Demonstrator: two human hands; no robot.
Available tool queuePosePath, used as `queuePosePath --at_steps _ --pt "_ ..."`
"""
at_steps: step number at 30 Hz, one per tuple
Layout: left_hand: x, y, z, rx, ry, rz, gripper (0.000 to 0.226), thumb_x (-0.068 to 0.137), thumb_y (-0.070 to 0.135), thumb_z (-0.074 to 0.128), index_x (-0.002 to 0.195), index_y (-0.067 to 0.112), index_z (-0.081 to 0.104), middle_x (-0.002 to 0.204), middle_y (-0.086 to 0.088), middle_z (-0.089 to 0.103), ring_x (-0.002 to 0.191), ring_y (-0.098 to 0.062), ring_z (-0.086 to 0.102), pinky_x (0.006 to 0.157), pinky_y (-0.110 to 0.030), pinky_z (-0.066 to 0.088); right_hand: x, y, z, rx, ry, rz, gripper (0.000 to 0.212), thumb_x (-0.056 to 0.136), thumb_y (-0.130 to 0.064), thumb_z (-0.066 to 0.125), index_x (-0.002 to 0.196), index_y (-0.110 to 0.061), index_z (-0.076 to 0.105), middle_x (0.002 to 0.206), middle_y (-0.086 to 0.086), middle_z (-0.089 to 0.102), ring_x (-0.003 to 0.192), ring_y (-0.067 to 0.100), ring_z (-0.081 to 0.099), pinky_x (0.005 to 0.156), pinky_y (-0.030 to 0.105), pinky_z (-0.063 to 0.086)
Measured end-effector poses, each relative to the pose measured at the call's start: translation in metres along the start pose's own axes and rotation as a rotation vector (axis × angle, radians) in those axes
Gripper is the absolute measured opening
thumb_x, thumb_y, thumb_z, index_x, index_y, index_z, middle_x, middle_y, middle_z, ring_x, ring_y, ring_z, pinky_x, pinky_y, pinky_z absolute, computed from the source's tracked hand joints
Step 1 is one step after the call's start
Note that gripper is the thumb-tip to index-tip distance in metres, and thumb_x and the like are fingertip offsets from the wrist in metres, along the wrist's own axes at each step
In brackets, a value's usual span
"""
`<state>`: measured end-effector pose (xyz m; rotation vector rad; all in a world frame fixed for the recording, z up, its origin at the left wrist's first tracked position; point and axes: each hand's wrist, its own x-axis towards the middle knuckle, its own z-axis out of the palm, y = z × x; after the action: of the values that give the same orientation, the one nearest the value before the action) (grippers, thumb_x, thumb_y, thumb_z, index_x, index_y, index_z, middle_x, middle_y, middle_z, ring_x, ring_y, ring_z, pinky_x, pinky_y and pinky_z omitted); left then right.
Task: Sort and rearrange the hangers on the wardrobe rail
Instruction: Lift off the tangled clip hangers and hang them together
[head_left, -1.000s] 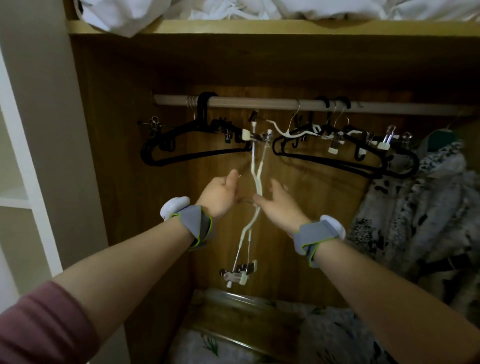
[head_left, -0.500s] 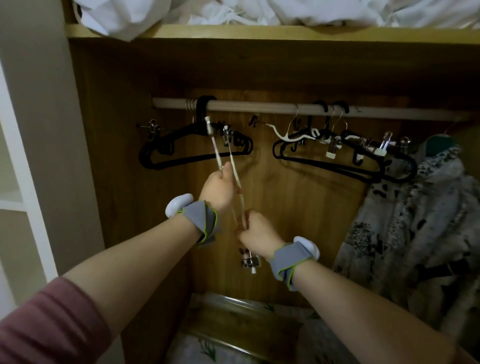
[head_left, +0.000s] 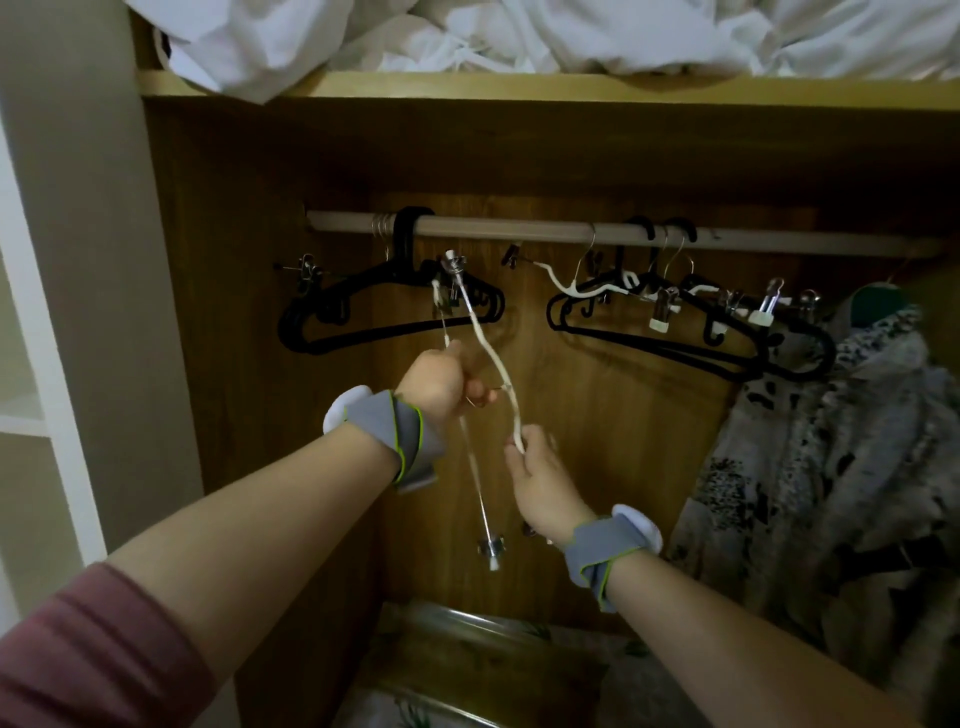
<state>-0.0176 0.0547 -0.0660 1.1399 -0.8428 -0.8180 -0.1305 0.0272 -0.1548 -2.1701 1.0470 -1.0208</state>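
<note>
Two white clip hangers are off the wardrobe rail (head_left: 519, 228) and held upright below it. My left hand (head_left: 441, 382) is closed around one clip hanger (head_left: 475, 478), whose metal clip hangs down near the wardrobe floor. My right hand (head_left: 540, 483) grips the lower part of the second, curved white clip hanger (head_left: 493, 358), whose top clip reaches up beside the left group of black hangers (head_left: 389, 317). A second group of black hangers (head_left: 675, 332) mixed with white clip hangers (head_left: 660, 312) hangs on the right of the rail.
A dark patterned garment (head_left: 831, 467) hangs at the far right. White bedding (head_left: 519, 36) lies on the shelf above the rail. A white shelf unit (head_left: 31, 415) stands to the left. Patterned fabric (head_left: 467, 675) lies on the wardrobe floor.
Both hands carried the white clip hangers left from the middle of the rail toward the left black hangers. My right hand dropped lower, and the two hangers have spread apart.
</note>
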Motion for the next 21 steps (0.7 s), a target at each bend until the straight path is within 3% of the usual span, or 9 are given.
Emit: queuePosePath --at_steps 4,6,8,10,13,15,17,18,21 --pt "-0.004 -0.001 0.007 -0.078 -0.076 0.029 0.041 0.103 0.027 0.026 0.066 0.011 0.034 0.022 0.004 0.029 0.019 -0.005 0.037 0.057 -0.029 0.038 0.002 0.005 0.009 0.253 -0.173 0.14 0.011 0.097 -0.039 0.03 0.103 -0.03 0.035 0.109 0.004 0.056 0.091 0.028 0.059 0.082 0.033 0.044" --pt "-0.002 0.0 0.008 -0.079 -0.09 0.049 0.041 0.103 0.028 0.026 0.067 0.01 0.035 0.022 0.005 0.029 0.02 -0.005 0.036 0.057 -0.03 0.035 -0.003 0.0 0.01 0.355 -0.261 0.176 0.011 0.099 -0.038 0.027 0.106 -0.033 0.032 0.112 0.006 0.061 0.08 0.022 0.066 0.077 0.032 0.047" --pt "0.003 0.0 0.007 -0.107 -0.082 0.046 0.041 0.103 0.028 0.028 0.067 0.01 0.035 0.023 0.006 0.03 0.019 -0.006 0.034 0.055 -0.03 0.033 -0.008 -0.006 0.005 0.406 -0.31 0.181 0.028 0.1 -0.035 0.027 0.124 -0.021 0.03 0.109 0.007 0.063 0.075 0.014 0.069 0.081 0.034 0.047" --pt "0.008 0.002 0.006 -0.128 -0.051 0.051 0.042 0.103 0.028 0.029 0.064 0.01 0.033 0.023 0.006 0.03 0.018 -0.007 0.03 0.051 -0.028 0.031 -0.013 -0.007 -0.003 0.383 -0.315 0.163 0.058 0.098 -0.039 0.034 0.147 -0.022 0.009 0.131 0.006 0.055 0.107 0.016 0.062 0.103 0.033 0.036" --pt "0.015 0.007 0.006 -0.097 -0.004 0.072 0.044 0.102 0.028 0.028 0.062 0.011 0.032 0.021 0.003 0.029 0.017 -0.006 0.029 0.052 -0.028 0.032 -0.024 -0.009 -0.012 0.336 -0.292 0.012 0.093 0.088 -0.033 0.058 0.143 -0.037 -0.017 0.146 0.002 0.036 0.134 0.012 0.034 0.104 0.025 0.033" --pt "0.018 0.012 0.008 -0.098 0.021 0.074 0.043 0.102 0.029 0.028 0.064 0.01 0.034 0.02 0.001 0.029 0.016 -0.006 0.031 0.055 -0.029 0.034 -0.029 -0.006 -0.016 0.093 -0.344 -0.114 0.107 0.074 -0.034 0.075 0.143 -0.043 -0.006 0.139 -0.002 0.038 0.134 0.008 0.03 0.11 0.029 0.025" --pt "0.02 0.019 0.009 -0.137 0.03 0.071 0.043 0.102 0.03 0.028 0.066 0.009 0.035 0.02 0.002 0.03 0.017 -0.007 0.032 0.057 -0.029 0.036 -0.028 0.0 -0.015 -0.183 -0.298 -0.228 0.088 0.07 -0.04 0.077 0.142 -0.035 0.027 0.129 -0.003 0.051 0.128 0.008 0.04 0.117 0.032 0.005" --pt "0.02 0.023 0.01 -0.162 0.031 0.067 0.043 0.102 0.03 0.028 0.066 0.009 0.035 0.02 0.002 0.03 0.018 -0.008 0.034 0.058 -0.029 0.037 -0.025 0.0 -0.014 -0.242 -0.234 -0.271 0.068 0.072 -0.038 0.075 0.132 -0.029 0.044 0.121 -0.002 0.059 0.12 0.01 0.049 0.117 0.032 0.007" --pt "0.019 0.031 0.011 -0.249 0.003 0.054 0.044 0.102 0.033 0.028 0.066 0.01 0.036 0.023 0.005 0.031 0.038 -0.017 0.039 0.06 -0.029 0.042 -0.022 -0.006 -0.015 -0.189 -0.121 -0.33 0.026 0.075 -0.023 0.07 0.098 -0.018 0.06 0.095 0.001 0.062 0.087 0.012 0.054 0.087 0.027 0.042"
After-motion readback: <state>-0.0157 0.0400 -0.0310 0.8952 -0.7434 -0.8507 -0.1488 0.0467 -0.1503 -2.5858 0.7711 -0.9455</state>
